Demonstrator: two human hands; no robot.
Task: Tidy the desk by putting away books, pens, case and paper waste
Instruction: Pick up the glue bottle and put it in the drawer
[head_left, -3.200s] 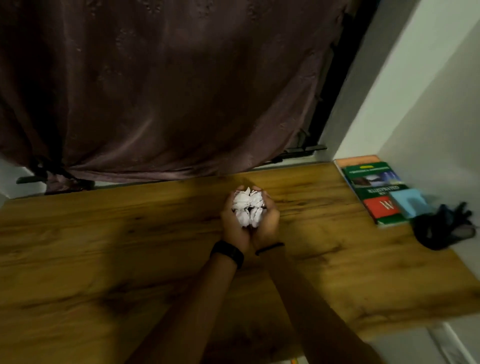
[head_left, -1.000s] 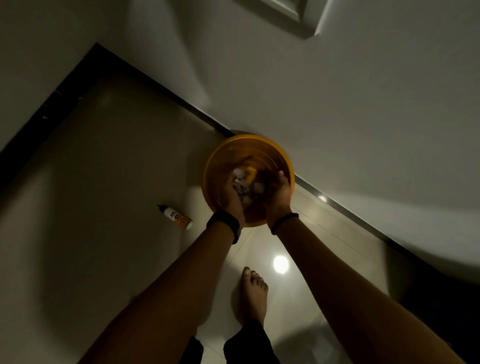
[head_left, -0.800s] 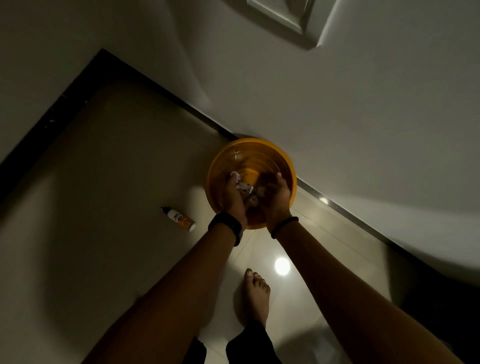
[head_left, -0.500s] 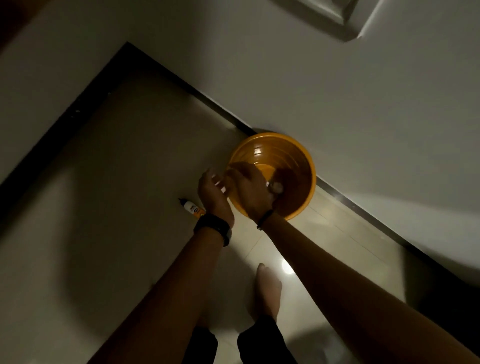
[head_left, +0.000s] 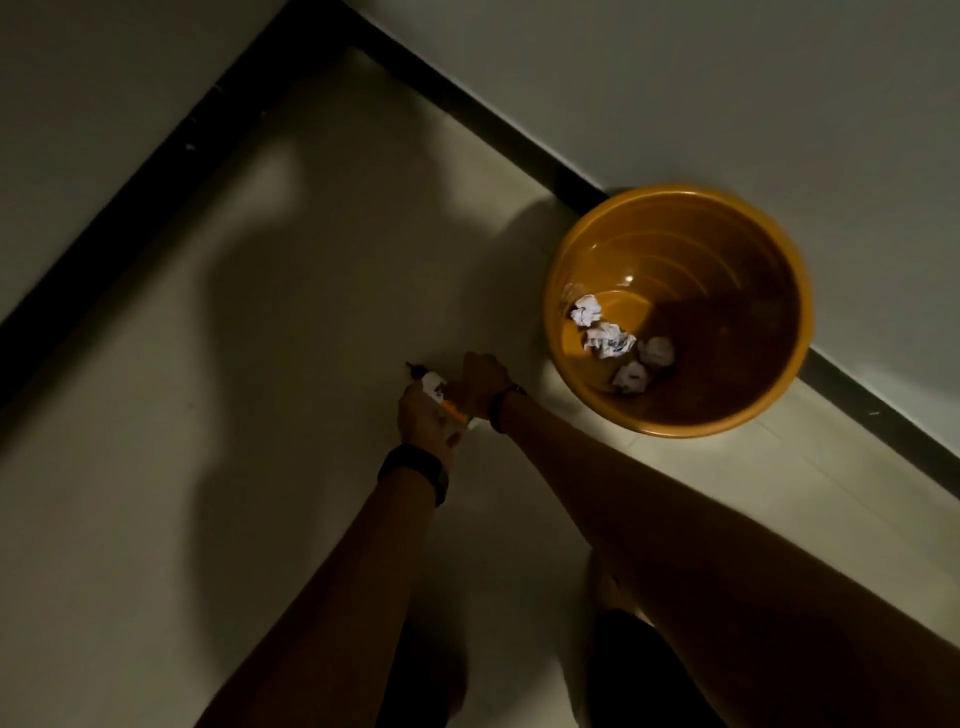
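Observation:
Several crumpled white paper balls (head_left: 608, 340) lie at the bottom of the orange waste bin (head_left: 769, 364), which stands on the floor against the wall. Both hands are low over the floor to the left of the bin. My left hand (head_left: 423, 423) holds a small white bottle (head_left: 434, 387) with an orange label and a dark cap. My right hand (head_left: 480, 382) lies against the bottle's right side with curled fingers; whether it grips the bottle is not clear. Neither hand holds paper.
The pale tiled floor (head_left: 208, 467) runs left of the bin, bordered by a dark skirting strip (head_left: 130, 171) along both walls. My legs and a bare foot (head_left: 605, 582) are at the bottom of the view, in shadow.
The paper balls left my hands and now lie in the bin. Both hands moved left out of the bin and down to the small bottle on the floor.

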